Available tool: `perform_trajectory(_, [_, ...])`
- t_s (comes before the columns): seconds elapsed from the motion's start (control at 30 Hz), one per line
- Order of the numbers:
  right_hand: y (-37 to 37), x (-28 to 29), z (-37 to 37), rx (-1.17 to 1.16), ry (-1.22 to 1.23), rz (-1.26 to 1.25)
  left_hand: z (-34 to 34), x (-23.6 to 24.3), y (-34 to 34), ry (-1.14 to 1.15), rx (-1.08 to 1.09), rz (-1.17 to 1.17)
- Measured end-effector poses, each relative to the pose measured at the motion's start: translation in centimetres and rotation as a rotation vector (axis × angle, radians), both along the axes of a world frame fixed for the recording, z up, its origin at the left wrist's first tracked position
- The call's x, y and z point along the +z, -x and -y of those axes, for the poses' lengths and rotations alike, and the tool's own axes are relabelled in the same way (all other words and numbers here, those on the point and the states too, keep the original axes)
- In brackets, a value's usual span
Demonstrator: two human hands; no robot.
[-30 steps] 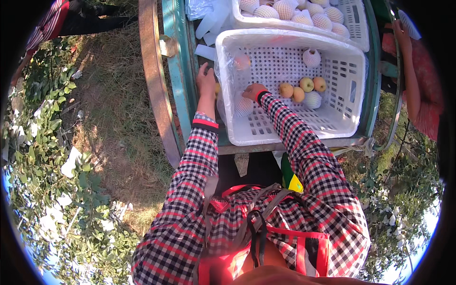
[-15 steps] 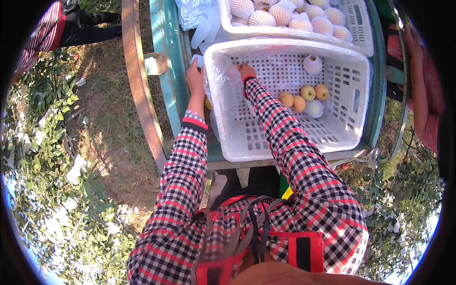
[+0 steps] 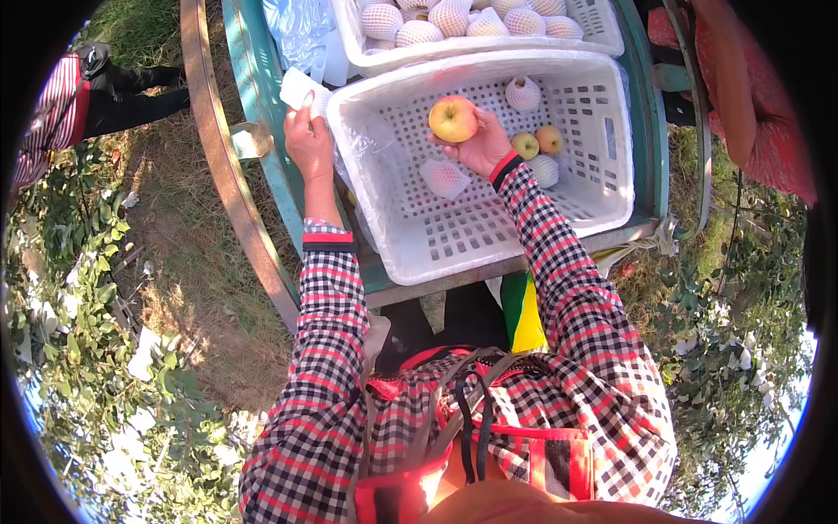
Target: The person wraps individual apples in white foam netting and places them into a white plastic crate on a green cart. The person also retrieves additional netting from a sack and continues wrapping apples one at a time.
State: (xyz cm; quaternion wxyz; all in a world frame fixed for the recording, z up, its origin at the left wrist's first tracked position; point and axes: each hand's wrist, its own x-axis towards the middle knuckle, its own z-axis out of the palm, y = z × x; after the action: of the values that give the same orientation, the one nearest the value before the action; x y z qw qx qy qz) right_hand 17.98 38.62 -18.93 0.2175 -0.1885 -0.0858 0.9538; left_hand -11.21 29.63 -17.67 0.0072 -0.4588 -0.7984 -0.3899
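Note:
My right hand is closed around a yellow-red apple, lifted above the white plastic crate in front of me. Just outside the crate's left side, my left hand pinches a white foam net sleeve. Down in the crate, two bare apples lie beside a white-netted fruit. Another netted fruit rests near the far wall. A pinkish netted fruit sits near the middle of the crate floor, below my right hand.
Behind stands a second white crate with several netted fruits. Clear plastic and foam sleeves lie at its left. A green metal frame and rusty rail border the left. People stand at left and right.
My right hand has moved from the crate's far left to the right and picked up an apple. My left hand has raised a foam sleeve. The pinkish netted fruit now shows. The view has shifted.

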Motion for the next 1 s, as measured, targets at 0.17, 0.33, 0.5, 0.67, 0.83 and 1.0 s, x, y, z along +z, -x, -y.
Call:
perform_trajectory(0.17, [0.1,8.5,3.1,-0.021,-0.423,0.131,2.1,14.2,-3.5,-0.348,0.018,0.201])
perform_trajectory(0.33, [-1.3,12.8,8.6,-0.175,-0.272,-0.02,4.5,19.8,-7.2,-0.213,-0.244,0.922])
perform_trajectory(0.5, [-1.7,14.0,13.7,-0.34,-0.307,0.102,7.2,20.1,-10.4,-0.209,-0.195,1.085])
perform_trajectory(0.67, [-1.8,14.7,15.3,-0.396,-0.421,0.187,10.8,18.8,-13.3,0.001,-0.38,0.971])
perform_trajectory(0.83, [-3.1,15.6,16.0,-0.325,-0.793,0.502,12.6,20.4,-11.9,0.045,-0.349,-0.005])
perform_trajectory(1.0, [-3.1,17.5,17.4,-0.242,-1.133,0.676,13.2,20.1,-11.2,0.194,-0.424,0.623])
